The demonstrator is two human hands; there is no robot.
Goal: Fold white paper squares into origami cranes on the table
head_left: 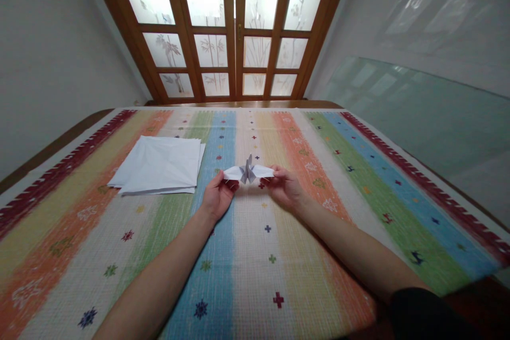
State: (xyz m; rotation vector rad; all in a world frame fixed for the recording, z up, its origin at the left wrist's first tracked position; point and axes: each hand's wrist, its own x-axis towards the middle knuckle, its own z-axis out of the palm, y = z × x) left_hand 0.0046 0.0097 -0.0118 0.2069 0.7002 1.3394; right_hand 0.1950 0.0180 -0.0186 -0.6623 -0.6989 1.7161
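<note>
A folded white paper crane (249, 172) is held a little above the table, its two wings spread sideways and a narrow point standing up from its middle. My left hand (218, 195) pinches the tip of one wing between thumb and fingers. At the other wing's tip, my right hand (283, 187) pinches in the same way. The crane's folded centre looks greyer than its wings. To the left of my left hand lies a stack of white paper sheets (161, 164), slightly fanned at the edges.
A striped, multicoloured tablecloth (255, 276) covers the table. Beyond the far edge stand wooden doors (235, 58) with frosted panes. White walls rise on both sides, and a pale glass panel (422, 117) leans along the right one.
</note>
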